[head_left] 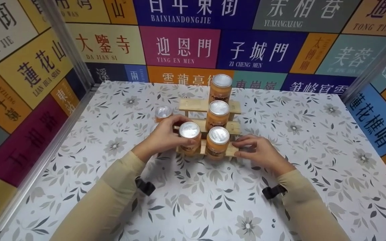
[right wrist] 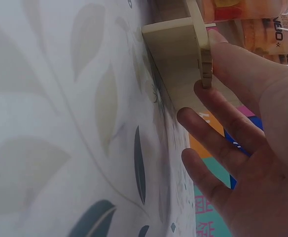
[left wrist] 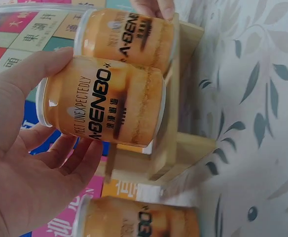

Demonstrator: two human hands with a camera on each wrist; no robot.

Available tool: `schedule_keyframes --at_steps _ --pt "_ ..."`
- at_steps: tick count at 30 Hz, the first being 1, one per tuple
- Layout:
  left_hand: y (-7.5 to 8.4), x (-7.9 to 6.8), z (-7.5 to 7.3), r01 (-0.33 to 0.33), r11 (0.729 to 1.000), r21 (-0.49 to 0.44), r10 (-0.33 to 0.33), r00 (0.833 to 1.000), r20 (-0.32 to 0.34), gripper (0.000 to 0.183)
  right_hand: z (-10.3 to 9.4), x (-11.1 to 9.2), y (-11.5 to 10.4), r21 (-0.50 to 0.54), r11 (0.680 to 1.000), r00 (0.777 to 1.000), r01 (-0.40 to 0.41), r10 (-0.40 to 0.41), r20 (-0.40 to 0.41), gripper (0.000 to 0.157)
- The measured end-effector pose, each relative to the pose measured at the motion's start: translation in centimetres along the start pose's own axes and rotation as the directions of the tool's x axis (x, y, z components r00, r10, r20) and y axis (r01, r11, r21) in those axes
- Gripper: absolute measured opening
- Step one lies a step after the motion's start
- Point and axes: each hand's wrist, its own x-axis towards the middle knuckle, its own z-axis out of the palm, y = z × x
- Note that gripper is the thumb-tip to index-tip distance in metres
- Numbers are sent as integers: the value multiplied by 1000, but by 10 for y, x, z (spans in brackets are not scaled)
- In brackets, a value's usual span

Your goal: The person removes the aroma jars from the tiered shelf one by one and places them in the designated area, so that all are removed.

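Head view, near to far, everything placed off the wooden rack (head_left: 196, 105): patterned tabletop (head_left: 186, 201) is spreading out in front of it. Left hand (head_left: 163, 134) is gripping held can (head_left: 189, 142), thumb and fingers curling round the sides. That can is sitting at the left end of the rack's bottom step; can't tell if its base is touching. Long axis is running about upright, silver lid facing up; left wrist view is showing the "MEET UNEXPECTEDLY" print facing out from the rack's front. Bottom-step can (head_left: 217, 147) is standing just right of it, lid up. Right hand (head_left: 262, 153) is spreading its fingers, thumb and forefinger touching the rack's right end. Left of the rack, hidden can (head_left: 153, 127) is partly showing behind the left hand. Middle-step can (head_left: 217, 121) is standing upright, loose can (head_left: 163, 113) is standing left of the rack, top-step can (head_left: 220, 92) is standing highest. Bodies are looking orange; can't tell drink from print. Sign-covered wall (head_left: 181, 47) is rising behind the rack.
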Motion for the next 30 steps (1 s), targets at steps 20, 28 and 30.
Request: schedule_keyframes --at_steps 20,28,30 --pt "15 -16 -94 -26 998 -57 3 930 -367 62 -1 -1 1 12 1000 1000 -11 11 10 37" --pt "-10 -7 -120 43 998 -55 -65 875 -480 62 1 -1 1 18 1000 1000 -12 12 9 37" --pt "-18 -4 -123 69 996 -60 -90 862 -499 62 0 0 1 7 1000 1000 -10 10 4 36"
